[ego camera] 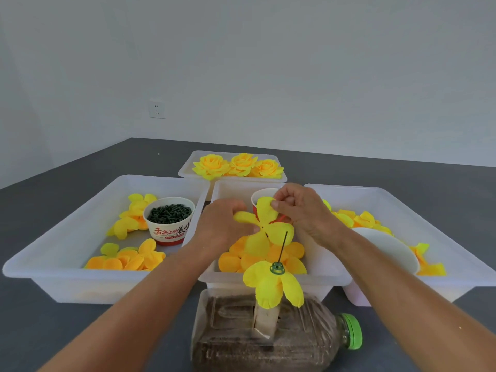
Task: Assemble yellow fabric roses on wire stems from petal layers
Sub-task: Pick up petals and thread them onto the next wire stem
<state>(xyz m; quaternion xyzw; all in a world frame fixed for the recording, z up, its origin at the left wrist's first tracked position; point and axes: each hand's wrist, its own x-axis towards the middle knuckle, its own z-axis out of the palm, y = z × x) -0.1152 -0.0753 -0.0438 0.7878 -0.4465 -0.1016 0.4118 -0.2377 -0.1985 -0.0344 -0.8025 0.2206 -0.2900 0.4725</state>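
Note:
A yellow petal layer [264,224] is held up over the middle tray [322,275]. My left hand [222,224] grips its left petal. My right hand [300,210] pinches its top petal. Below it a thin dark wire stem [282,248] stands upright out of a sand-filled plastic bottle [268,336] lying on its side. A green calyx [277,268] and another yellow petal layer [273,285] sit on the wire. The held layer hangs just beside the wire's tip.
The left tray [67,237] holds loose petals and a paper cup of dark green parts [169,218]. The right tray [429,224] holds petals and a white bowl [389,251]. A far tray [188,167] contains three finished yellow roses [239,165]. A red cup [261,200] stands behind my hands.

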